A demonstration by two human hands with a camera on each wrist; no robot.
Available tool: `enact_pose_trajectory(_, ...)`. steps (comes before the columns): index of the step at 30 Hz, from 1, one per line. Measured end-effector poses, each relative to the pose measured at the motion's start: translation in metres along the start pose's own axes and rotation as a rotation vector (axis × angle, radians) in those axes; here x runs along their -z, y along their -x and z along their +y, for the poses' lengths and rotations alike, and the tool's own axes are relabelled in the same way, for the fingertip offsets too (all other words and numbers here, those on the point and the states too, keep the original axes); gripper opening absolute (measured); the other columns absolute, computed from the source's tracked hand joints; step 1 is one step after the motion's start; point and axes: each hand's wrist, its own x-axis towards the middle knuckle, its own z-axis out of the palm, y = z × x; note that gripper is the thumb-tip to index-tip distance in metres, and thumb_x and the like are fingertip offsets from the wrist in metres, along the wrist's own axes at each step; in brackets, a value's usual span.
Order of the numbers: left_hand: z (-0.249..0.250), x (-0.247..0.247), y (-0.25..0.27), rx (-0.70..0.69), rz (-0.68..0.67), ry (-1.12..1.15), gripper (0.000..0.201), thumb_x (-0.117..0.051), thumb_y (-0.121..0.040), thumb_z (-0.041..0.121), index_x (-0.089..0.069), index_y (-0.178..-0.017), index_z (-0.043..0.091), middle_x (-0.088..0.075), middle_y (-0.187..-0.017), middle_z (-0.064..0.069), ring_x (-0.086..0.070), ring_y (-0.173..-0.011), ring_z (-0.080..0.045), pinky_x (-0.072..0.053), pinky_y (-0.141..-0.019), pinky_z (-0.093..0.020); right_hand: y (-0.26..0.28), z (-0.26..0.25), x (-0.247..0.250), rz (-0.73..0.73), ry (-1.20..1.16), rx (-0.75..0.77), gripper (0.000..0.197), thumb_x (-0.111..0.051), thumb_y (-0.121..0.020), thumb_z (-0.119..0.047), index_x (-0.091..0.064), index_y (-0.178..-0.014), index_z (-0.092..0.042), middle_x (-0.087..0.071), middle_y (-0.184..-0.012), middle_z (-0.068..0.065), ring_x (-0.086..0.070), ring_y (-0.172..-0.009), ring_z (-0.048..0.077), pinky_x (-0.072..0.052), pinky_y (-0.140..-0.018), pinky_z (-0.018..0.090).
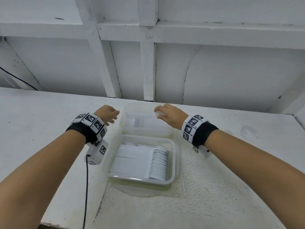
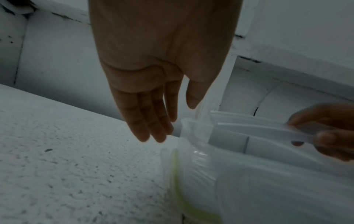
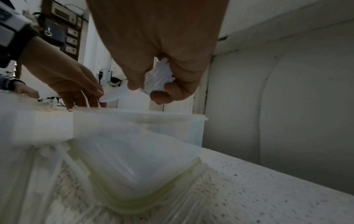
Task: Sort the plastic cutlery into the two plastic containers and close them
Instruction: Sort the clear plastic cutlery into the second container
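Note:
Two clear plastic containers stand one behind the other on the white table. The near container [image 1: 172,162] holds a row of stacked white spoons [image 1: 159,162]. Over the open far container [image 1: 166,131] my right hand [image 1: 162,113] grips a bundle of white plastic cutlery [image 1: 143,115] by one end, seen up close in the right wrist view [image 3: 161,75]. My left hand [image 1: 113,115] hovers open beside the far container's left wall, fingers straight [image 2: 153,134]. Its fingertips are close to the bundle's free end [image 3: 113,95]; I cannot tell if they touch it.
A clear lid with a yellow-green seal [image 1: 140,185] lies under the near container. A black cable [image 1: 86,187] runs from my left wrist to the table's front edge. A white panelled wall [image 1: 214,71] rises just behind the far container.

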Motion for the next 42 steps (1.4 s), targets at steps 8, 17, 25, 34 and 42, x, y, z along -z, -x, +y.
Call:
enact_pose_trajectory(8,-0.003,-0.019,-0.011,0.051,-0.071,0.091,0.009,-0.049,-0.095,0.007,-0.056,-0.094,0.002,-0.062,-0.073,-0.011,-0.062,-0.062,-0.018,-0.056,-0.057,-0.026,-0.023,-0.008,-0.016,-0.217,-0.015,-0.069,0.03,-0.044,-0.098,-0.025,-0.049,-0.125,-0.013,-0.052,-0.127,0.014,-0.05,-0.114,0.028,-0.035,-0.09,0.029)
enact_pose_trajectory(17,-0.004,-0.019,-0.014,0.046,-0.065,0.09,0.017,-0.051,-0.094,0.006,-0.054,-0.077,0.008,-0.063,-0.069,-0.011,-0.062,-0.059,-0.015,-0.055,-0.052,-0.022,-0.033,-0.016,-0.013,-0.276,0.077,-0.063,0.027,-0.052,-0.094,-0.022,-0.056,-0.118,-0.011,-0.057,-0.123,0.008,-0.05,-0.113,0.023,-0.029,-0.079,0.02)
enact_pose_trajectory(25,-0.004,-0.017,-0.011,0.043,-0.07,0.09,0.017,-0.051,-0.094,0.007,-0.055,-0.078,0.009,-0.064,-0.071,-0.01,-0.064,-0.054,-0.011,-0.054,-0.049,-0.019,-0.035,-0.015,-0.012,-0.273,0.094,-0.044,0.029,-0.054,-0.093,-0.024,-0.061,-0.118,-0.01,-0.057,-0.108,0.004,-0.048,-0.117,0.022,-0.034,-0.09,0.024)
enact_pose_trajectory(34,-0.004,-0.017,-0.013,0.049,-0.064,0.088,0.017,-0.051,-0.094,0.007,-0.056,-0.078,0.008,-0.064,-0.071,-0.01,-0.063,-0.051,-0.01,-0.056,-0.055,-0.023,-0.033,-0.015,-0.006,-0.321,0.09,-0.02,0.03,-0.055,-0.093,-0.023,-0.062,-0.121,-0.015,-0.061,-0.123,0.006,-0.053,-0.114,0.02,-0.035,-0.087,0.02)
enact_pose_trajectory(42,-0.001,-0.017,-0.01,0.06,-0.061,0.062,0.013,-0.049,-0.095,0.009,-0.057,-0.085,0.007,-0.063,-0.074,-0.009,-0.064,-0.056,-0.012,-0.055,-0.056,-0.024,-0.035,-0.012,-0.005,-0.328,0.112,-0.027,0.04,-0.053,-0.093,-0.031,-0.054,-0.13,-0.016,-0.055,-0.129,0.006,-0.05,-0.119,0.021,-0.034,-0.095,0.025)
